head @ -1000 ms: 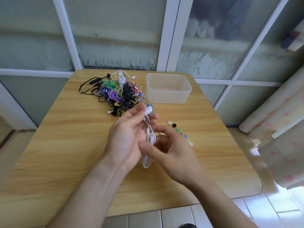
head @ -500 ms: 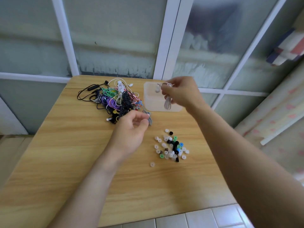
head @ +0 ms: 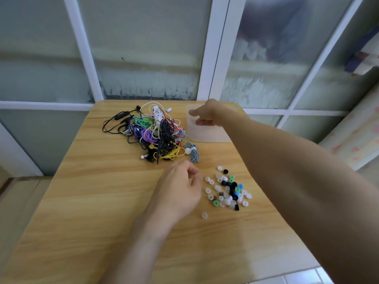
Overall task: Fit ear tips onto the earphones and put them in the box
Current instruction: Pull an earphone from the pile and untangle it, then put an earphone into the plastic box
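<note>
A translucent plastic box [head: 207, 136] stands at the far right of the wooden table [head: 98, 201]. My right hand [head: 205, 114] reaches over its rim with fingers relaxed and nothing visible in them. The white earphones are out of sight; I cannot tell whether they lie in the box. Left of the box is a tangled pile of coloured earphones [head: 155, 132]. A heap of ear tips [head: 227, 190], white, black, green and blue, lies mid-table, with one stray white tip [head: 204, 215] below it. My left hand [head: 180, 187] hovers just left of the tips, loosely curled and holding nothing.
Frosted window panes with white frames rise directly behind the table. A floral curtain [head: 352, 132] hangs to the right. The table's right edge runs close to the ear tips, under my right forearm.
One second ago both hands held white earphones near me. My right hand carried them to the box and now has nothing in it. My left hand let go and stays near the tips.
</note>
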The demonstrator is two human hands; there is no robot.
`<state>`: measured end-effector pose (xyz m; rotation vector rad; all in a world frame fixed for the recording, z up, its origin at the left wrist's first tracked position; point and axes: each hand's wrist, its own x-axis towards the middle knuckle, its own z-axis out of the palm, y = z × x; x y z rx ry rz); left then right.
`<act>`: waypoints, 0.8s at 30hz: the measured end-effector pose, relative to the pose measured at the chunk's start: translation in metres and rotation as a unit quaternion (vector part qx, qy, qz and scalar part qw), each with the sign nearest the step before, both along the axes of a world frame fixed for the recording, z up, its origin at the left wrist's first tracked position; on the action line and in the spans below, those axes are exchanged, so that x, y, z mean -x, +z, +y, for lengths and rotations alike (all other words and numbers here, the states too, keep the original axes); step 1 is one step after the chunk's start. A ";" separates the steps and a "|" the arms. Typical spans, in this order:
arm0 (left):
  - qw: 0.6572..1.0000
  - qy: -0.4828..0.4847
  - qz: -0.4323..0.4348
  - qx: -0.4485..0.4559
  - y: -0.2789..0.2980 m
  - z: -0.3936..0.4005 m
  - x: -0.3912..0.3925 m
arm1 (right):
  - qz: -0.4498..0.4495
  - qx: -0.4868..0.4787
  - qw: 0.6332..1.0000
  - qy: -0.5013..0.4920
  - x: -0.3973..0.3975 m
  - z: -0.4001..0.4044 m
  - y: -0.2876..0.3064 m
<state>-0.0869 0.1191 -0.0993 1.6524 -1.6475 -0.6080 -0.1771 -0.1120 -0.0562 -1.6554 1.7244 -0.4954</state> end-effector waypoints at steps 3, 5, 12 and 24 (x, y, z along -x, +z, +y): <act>1.000 -0.002 0.011 -0.013 0.000 -0.001 -0.003 | 0.084 0.123 0.989 0.002 0.004 0.008 0.005; 1.000 0.003 0.012 -0.019 0.000 -0.001 -0.006 | 0.092 0.249 0.964 0.006 0.010 0.034 0.010; 0.998 0.043 0.028 -0.034 -0.003 0.000 -0.016 | 0.161 0.218 0.959 0.081 0.015 0.107 -0.032; 0.995 0.043 0.084 -0.036 -0.003 0.002 -0.020 | -0.151 0.120 0.981 -0.027 0.034 0.132 -0.039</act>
